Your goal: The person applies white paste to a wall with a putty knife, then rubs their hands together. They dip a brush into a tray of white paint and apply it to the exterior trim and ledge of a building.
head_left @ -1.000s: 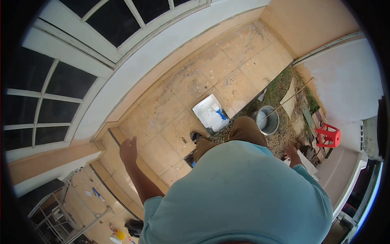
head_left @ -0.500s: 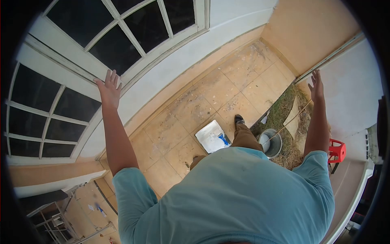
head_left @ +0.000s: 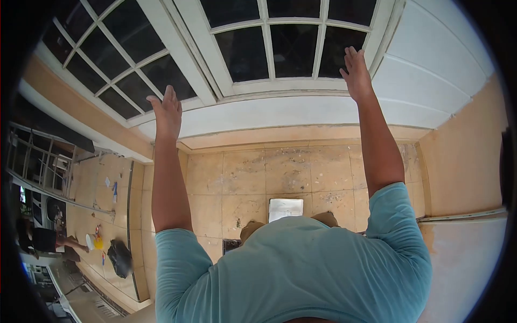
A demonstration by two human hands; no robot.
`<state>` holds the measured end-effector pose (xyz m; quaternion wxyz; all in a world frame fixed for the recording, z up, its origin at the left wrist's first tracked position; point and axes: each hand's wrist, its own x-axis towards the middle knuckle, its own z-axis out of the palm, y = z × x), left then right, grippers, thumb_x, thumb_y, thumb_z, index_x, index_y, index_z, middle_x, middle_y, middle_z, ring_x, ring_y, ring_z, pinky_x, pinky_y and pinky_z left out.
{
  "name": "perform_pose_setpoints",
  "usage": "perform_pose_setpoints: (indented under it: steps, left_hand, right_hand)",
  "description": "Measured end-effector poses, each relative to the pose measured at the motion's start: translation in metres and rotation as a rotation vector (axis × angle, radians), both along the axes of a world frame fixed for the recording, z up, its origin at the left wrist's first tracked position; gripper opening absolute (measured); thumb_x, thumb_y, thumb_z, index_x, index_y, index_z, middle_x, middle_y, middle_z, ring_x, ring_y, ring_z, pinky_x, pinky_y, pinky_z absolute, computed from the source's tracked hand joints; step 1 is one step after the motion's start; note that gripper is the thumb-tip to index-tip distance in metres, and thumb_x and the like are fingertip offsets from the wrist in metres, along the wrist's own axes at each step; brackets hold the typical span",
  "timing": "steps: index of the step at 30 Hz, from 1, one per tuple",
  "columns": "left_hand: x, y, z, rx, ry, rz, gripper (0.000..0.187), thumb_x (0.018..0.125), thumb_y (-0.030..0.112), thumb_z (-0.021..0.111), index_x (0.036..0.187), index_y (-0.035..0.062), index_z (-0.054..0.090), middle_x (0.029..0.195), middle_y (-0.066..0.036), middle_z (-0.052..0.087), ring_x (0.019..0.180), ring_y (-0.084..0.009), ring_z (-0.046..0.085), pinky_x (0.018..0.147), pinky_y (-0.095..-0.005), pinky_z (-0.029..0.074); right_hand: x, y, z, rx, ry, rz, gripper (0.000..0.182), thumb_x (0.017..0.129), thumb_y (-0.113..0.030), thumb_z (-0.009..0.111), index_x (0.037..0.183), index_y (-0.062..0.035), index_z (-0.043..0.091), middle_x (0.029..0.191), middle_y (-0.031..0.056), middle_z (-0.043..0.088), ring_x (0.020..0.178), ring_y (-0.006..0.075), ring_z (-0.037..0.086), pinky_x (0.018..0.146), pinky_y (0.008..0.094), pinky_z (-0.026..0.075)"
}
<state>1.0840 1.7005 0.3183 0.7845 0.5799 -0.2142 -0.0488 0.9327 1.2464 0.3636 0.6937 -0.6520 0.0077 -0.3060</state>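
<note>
Both my arms are stretched forward and hold nothing. My left hand (head_left: 168, 114) is raised with its fingers apart, in front of the lower part of a white-framed window panel (head_left: 204, 96). To the right, my right hand (head_left: 357, 75) is open too, fingers extended, in front of dark glass near the right end of the window. Whether either hand touches the window cannot be made out. On the tiled floor by my feet lies a white tray (head_left: 286, 206), its near part hidden by my shirt.
Below the window runs a white and peach wall (head_left: 280, 116). The tiled floor (head_left: 242, 172) has paint specks. At left, beyond a ledge, are a black bag (head_left: 119, 258), a yellow container (head_left: 98, 243), a blue tool (head_left: 114, 192) and another person (head_left: 46, 239). A peach wall (head_left: 463, 145) stands right.
My view and body have turned left. My right hand now is before the window instead of the side wall. The bucket and red stool have left view; a person and black bag have appeared.
</note>
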Motion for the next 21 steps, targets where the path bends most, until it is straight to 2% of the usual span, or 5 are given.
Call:
perform_pose_setpoints:
  steps: [2, 4, 8, 15, 21]
  left_hand:
    - [-0.016, 0.04, -0.001, 0.008, 0.006, 0.095, 0.115, 0.078, 0.087, 0.007, 0.15, -0.0027, 0.003, 0.16, -0.017, -0.003, 0.148, -0.0252, -0.006, 0.118, -0.0362, -0.001]
    - [-0.025, 0.063, -0.004, 0.025, 0.007, 0.132, 0.114, 0.079, 0.086, 0.006, 0.15, -0.0027, 0.004, 0.16, -0.018, -0.003, 0.148, -0.0251, -0.006, 0.118, -0.0359, -0.001]
    - [-0.016, 0.044, -0.009, -0.012, 0.016, 0.078, 0.114, 0.079, 0.086, 0.008, 0.151, -0.0023, 0.004, 0.16, -0.018, -0.003, 0.148, -0.0247, -0.006, 0.118, -0.0349, -0.001]
    - [-0.003, -0.129, 0.014, -0.035, -0.023, -0.333, 0.118, 0.077, 0.088, 0.013, 0.15, -0.0039, 0.0, 0.159, -0.018, -0.006, 0.148, -0.0259, -0.009, 0.118, -0.0353, -0.003]
    - [-0.06, -0.307, 0.033, -0.059, -0.047, -0.774, 0.121, 0.075, 0.089, 0.012, 0.149, -0.005, -0.001, 0.159, -0.019, -0.008, 0.147, -0.0265, -0.011, 0.118, -0.0368, -0.005]
  right_hand:
    - [0.031, 0.03, 0.0, 0.011, 0.002, 0.077, 0.094, 0.092, -0.068, 0.035, 0.152, -0.0022, 0.005, 0.16, 0.0143, 0.004, 0.148, 0.0278, -0.002, 0.117, 0.0493, 0.006]
    - [0.05, 0.047, -0.006, -0.037, 0.018, 0.109, 0.092, 0.094, -0.068, 0.027, 0.151, -0.0011, 0.001, 0.16, 0.0149, 0.002, 0.148, 0.0298, -0.004, 0.117, 0.0512, 0.006]
    - [0.026, 0.03, -0.012, -0.102, 0.036, 0.067, 0.093, 0.094, -0.069, 0.028, 0.151, -0.0012, 0.001, 0.16, 0.0139, 0.002, 0.148, 0.0287, -0.004, 0.117, 0.0501, 0.006]
    - [-0.158, -0.083, -0.017, -0.098, 0.083, -0.44, 0.091, 0.094, -0.069, 0.025, 0.152, -0.0024, 0.003, 0.16, 0.0133, 0.004, 0.148, 0.0292, 0.001, 0.117, 0.0505, 0.007]
    - [-0.389, -0.087, -0.02, -0.035, 0.041, -0.946, 0.091, 0.093, -0.07, 0.025, 0.153, -0.0052, 0.005, 0.161, 0.0109, 0.005, 0.148, 0.0282, 0.0, 0.117, 0.0517, 0.006]
